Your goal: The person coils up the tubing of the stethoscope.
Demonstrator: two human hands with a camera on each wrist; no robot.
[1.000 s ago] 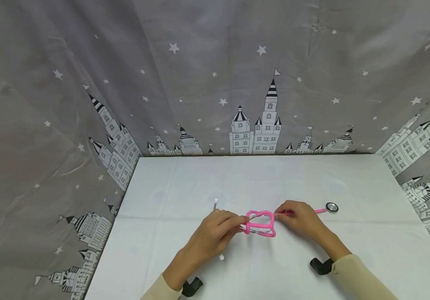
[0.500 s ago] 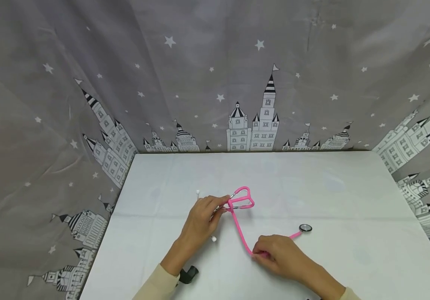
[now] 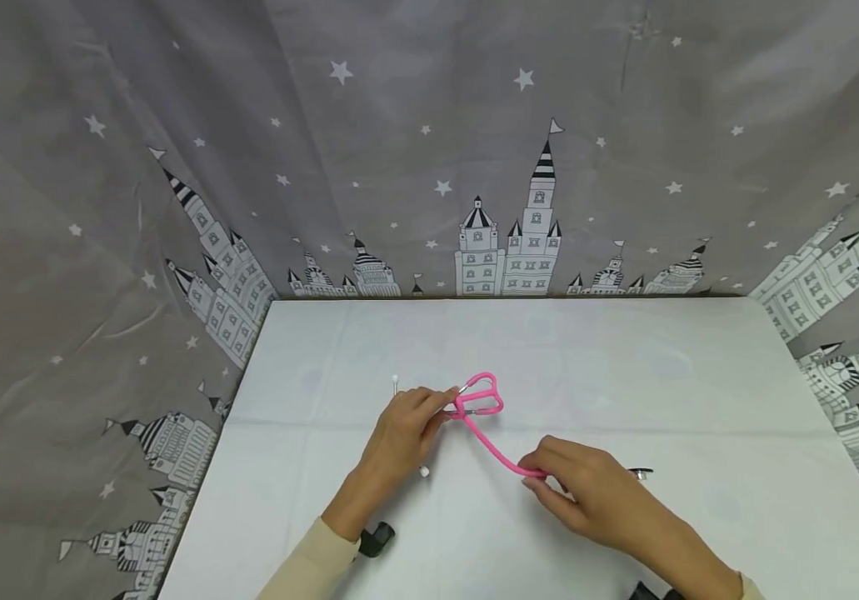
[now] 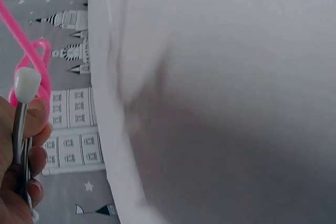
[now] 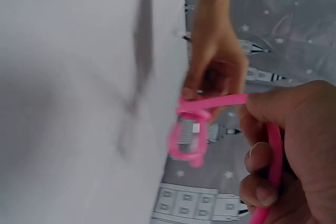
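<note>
A pink stethoscope (image 3: 491, 448) is held in both hands above the white table. My left hand (image 3: 399, 433) pinches its metal ear tubes close to a folded loop of pink tubing (image 3: 486, 393). One white eartip (image 4: 27, 84) stands out by the thumb in the left wrist view. To the right, my right hand (image 3: 586, 492) grips the tubing, which runs on through the curled fingers (image 5: 261, 157) in the right wrist view. Beyond that hand the chest piece (image 3: 641, 473) shows edge-on; the tubing leading to it is hidden by the hand.
The white table (image 3: 309, 492) ends at a grey curtain (image 3: 399, 108) printed with castles and stars, which also hangs at both sides. Dark wrist devices (image 3: 377, 540) are worn on both wrists.
My right hand first came down toward the front, drawing the tubing away from the loop, then moved slightly up and right. The left hand shifted left and up. The chest piece turned edge-on.
</note>
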